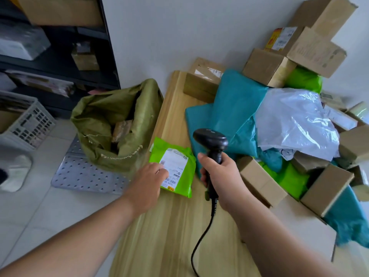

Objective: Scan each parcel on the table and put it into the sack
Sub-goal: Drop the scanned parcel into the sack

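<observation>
A small green parcel (180,156) with a white label lies at the left edge of the wooden table (171,226). My left hand (148,182) rests on its near left corner, fingers over the label; whether they grip it I cannot tell. My right hand (219,176) grips the handle of a black barcode scanner (211,140), whose head hangs over the table just right of the parcel. The olive green sack (99,108) stands open on the floor left of the table with brown parcels inside.
A heap of teal bags (235,104), cardboard boxes (263,66), a white plastic bag (295,120) and green bags fills the table's right side. A dark shelf (60,62) and a white crate (28,122) stand at the left. The scanner cable (201,236) trails over the table front.
</observation>
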